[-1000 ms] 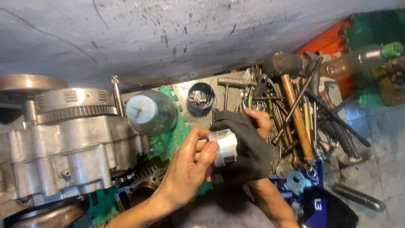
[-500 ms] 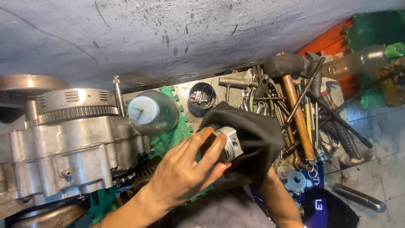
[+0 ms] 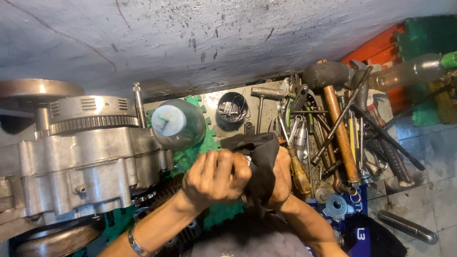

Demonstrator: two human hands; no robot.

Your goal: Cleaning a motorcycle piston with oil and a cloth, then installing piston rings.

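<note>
Head view: we clench our left hand [image 3: 216,177] and right hand [image 3: 281,178] around a black rag [image 3: 257,159], wrapping a hidden part; engine case [image 3: 81,162] left of our grip.

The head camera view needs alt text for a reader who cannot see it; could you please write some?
Seen from above, a person's left hand and right hand press together around a black cloth wrapped over a small part. A grey metal engine case lies to the left, with a clear plastic bottle beside it and a heap of hand tools to the right.
</note>
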